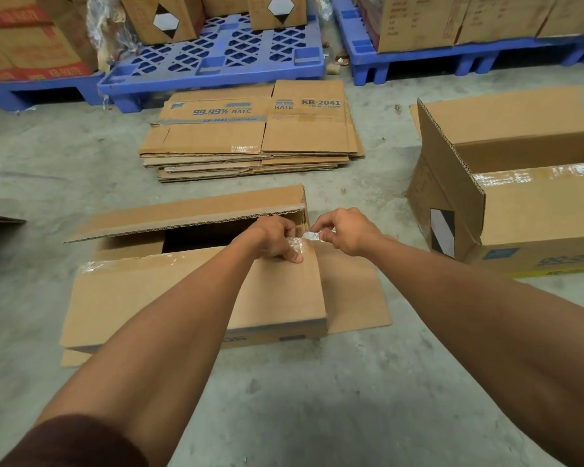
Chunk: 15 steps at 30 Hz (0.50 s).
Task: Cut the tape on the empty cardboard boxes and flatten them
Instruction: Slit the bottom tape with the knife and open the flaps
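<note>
An open brown cardboard box (169,294) lies on the concrete floor in front of me, its far flap raised and its near flap folded down. Clear tape (297,245) clings to the near flap's right corner. My left hand (277,239) presses on that corner, thumb on the tape. My right hand (346,232) pinches a small silvery-white thing (312,236), a strip of tape or a small blade, right beside the corner. A second open box (526,210) with clear tape on its flap stands to the right.
A stack of flattened boxes (250,136) lies on the floor behind the box. Blue plastic pallets (216,59) with full cartons line the back. A dark edge of something (0,219) shows at the far left.
</note>
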{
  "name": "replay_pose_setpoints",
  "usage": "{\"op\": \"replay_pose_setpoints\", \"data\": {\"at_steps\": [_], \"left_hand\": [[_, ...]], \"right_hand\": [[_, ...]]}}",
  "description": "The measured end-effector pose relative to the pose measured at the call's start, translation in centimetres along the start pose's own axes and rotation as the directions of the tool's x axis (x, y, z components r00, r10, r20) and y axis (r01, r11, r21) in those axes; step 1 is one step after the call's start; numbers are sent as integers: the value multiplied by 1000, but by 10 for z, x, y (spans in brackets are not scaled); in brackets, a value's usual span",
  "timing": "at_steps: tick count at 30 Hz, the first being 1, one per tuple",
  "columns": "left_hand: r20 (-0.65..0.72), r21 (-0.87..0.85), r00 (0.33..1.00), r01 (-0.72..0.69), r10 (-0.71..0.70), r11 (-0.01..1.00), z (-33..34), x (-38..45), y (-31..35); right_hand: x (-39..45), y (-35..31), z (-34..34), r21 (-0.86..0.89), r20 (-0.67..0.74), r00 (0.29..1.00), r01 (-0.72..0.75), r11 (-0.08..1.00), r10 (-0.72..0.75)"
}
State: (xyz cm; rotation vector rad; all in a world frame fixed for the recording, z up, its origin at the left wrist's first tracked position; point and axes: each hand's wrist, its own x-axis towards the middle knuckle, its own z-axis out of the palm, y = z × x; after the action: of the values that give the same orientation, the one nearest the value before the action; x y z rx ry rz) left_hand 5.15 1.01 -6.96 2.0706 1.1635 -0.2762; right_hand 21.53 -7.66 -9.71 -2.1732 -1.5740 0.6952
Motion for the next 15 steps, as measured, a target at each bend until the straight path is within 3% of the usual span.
{"op": "replay_pose_setpoints", "data": {"at_steps": [4,9,15], "left_hand": [[8,-48,1000,-10,10,999,1,7,-2],[33,-57,999,-24,26,998,-2,10,-3],[66,-200,993,-87,102,976,-15,9,-2]], "right_hand": [[5,6,1,88,14,1000,-3,996,2],[5,6,5,76,-9,1000,-27,997,27],[5,9,7,145,-11,999,-34,989,36]]}}
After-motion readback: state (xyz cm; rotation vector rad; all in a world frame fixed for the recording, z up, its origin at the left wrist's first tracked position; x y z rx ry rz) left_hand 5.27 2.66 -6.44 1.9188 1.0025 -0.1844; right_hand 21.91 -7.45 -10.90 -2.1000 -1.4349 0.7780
